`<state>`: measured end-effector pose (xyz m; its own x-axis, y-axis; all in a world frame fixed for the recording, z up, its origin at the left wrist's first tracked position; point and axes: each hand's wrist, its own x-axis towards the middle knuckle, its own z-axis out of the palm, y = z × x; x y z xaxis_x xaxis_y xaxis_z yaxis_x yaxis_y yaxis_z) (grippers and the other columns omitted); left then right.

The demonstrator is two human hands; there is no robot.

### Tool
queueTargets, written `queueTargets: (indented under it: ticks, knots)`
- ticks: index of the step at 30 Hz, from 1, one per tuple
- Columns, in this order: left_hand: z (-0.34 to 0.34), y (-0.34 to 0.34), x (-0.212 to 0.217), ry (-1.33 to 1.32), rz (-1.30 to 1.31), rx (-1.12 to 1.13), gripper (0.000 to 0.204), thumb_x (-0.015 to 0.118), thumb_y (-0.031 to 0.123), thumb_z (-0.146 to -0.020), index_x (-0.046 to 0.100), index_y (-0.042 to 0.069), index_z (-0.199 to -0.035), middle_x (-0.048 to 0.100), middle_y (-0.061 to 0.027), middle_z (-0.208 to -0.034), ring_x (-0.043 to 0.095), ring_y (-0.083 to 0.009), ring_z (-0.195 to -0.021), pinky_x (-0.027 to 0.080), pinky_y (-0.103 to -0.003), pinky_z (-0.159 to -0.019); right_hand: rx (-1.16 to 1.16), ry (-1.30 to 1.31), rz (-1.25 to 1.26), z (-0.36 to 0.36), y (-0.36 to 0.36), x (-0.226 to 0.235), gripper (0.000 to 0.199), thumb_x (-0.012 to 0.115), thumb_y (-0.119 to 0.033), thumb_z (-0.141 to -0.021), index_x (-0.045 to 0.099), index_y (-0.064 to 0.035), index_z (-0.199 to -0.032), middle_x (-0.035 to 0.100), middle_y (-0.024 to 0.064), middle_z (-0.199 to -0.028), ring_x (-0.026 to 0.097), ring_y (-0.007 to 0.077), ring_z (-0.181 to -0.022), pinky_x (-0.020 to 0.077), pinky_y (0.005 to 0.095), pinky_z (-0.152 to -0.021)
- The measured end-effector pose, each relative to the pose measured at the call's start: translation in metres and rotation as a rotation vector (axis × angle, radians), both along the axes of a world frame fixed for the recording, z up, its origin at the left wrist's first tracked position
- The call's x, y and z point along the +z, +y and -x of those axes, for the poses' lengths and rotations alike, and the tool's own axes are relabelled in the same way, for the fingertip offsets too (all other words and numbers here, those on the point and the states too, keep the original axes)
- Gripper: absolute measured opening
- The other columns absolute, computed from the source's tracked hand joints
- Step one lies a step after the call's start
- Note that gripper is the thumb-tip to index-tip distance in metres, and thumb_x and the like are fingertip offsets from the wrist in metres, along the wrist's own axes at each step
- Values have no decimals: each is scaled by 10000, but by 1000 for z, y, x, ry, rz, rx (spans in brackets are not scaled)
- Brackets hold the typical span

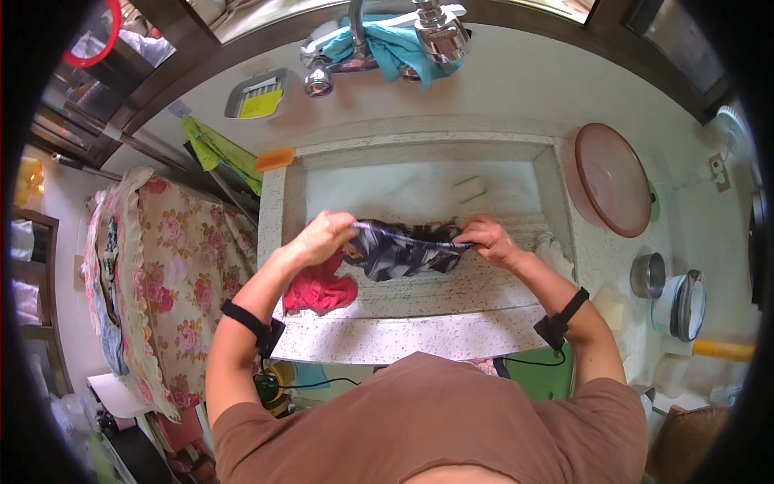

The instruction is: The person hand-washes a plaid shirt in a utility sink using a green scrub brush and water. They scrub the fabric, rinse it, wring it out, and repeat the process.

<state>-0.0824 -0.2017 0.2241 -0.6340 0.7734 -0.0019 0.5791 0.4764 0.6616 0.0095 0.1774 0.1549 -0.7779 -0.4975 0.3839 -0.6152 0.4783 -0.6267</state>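
Observation:
My left hand and my right hand are both closed on a dark blue and white patterned garment. Its upper edge is drawn out between them, with the rest hanging over the sloping washboard side of a speckled stone sink. Below my left hand, a bunched red cloth lies by the sink's near left edge. A crumpled white cloth rests right of my right hand. Whitish water covers the far part of the basin, where a pale rectangular thing with a greenish edge shows.
A metal tap draped with a turquoise cloth is above the far rim. An orange block sits on the left rim. To the right stand a pink-brown basin, a metal cup and a tub. Floral fabric covers something at left.

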Motion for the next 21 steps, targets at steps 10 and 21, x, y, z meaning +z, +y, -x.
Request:
queueTargets:
  ticks: [10, 21]
  knots:
    - [55, -35, 83, 756, 655, -326, 33, 588, 135, -767, 557, 144, -766, 566, -1, -758, 596, -182, -874, 409, -358, -912, -39, -226, -1293, 4, 27, 52, 219, 678, -384, -744, 741, -188, -818, 709, 34, -894, 532, 274, -1125, 378, 495, -973]
    - [-3, -42, 84, 1260, 416, -67, 201, 617, 157, -737, 645, 117, -932, 617, -31, -905, 583, -177, -1012, 386, -394, -976, -712, 285, -978, -9, 79, 96, 282, 606, -289, -855, 646, -74, -1033, 667, 61, -783, 622, 252, -798, 423, 404, -750]
